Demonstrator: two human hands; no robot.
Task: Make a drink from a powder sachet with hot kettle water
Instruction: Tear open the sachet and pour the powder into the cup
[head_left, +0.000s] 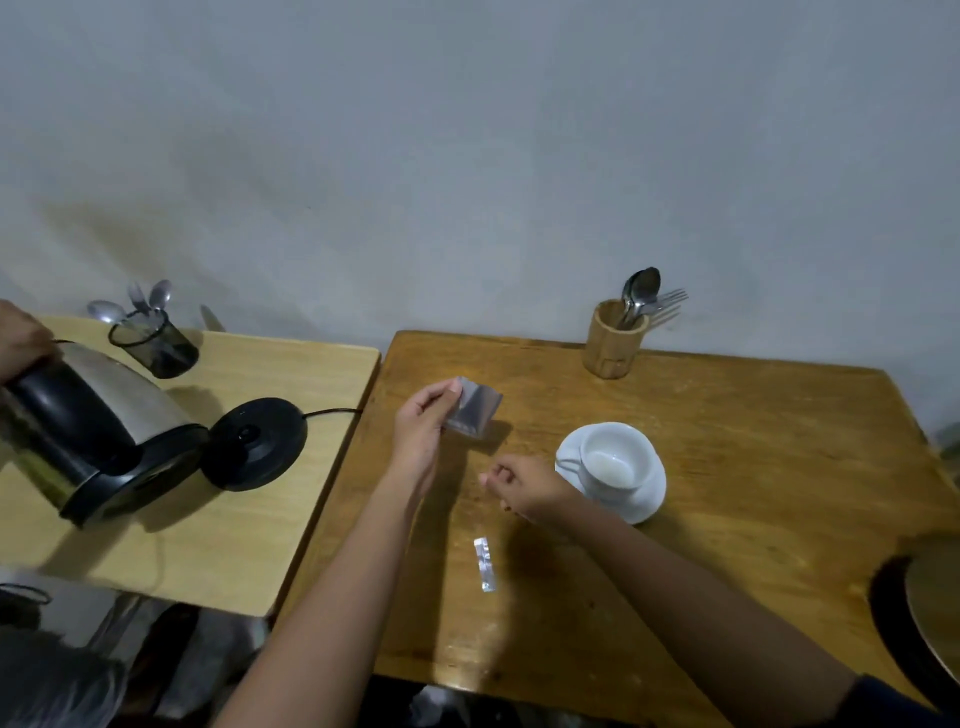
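Item 1. My left hand (423, 431): thumb and fingers pinched on the sachet (474, 409), held just above the bench (727, 545) at about 11 o'clock from my right hand. The sachet is thin foil, light and limp, likely to crumple; it looks emptied, though I cannot see inside. Best held by one edge, as now.

Item 2. My right hand (522, 486): loosely curled, fingertips drawn together, apparently holding nothing; whether it touches the bench I cannot tell.

Item 3. Torn strip (484, 564): a foil sliver lying flat at 6 o'clock from my right hand.

Item 4. Cup (615, 460) on its saucer (647, 501), just beside my right hand at 3 o'clock. Pale powder covers the bottom. White ceramic, I judge it stiff, breakable; take it by the handle.

Item 5. Wooden holder (613, 340) with spoons, at 1 o'clock.

Item 6. Kettle (98, 426), far at 9 o'clock on the neighbouring bench, tilted off its base (254, 444) in another person's hand (21, 338). Probably heavy and hot; grip its handle only.
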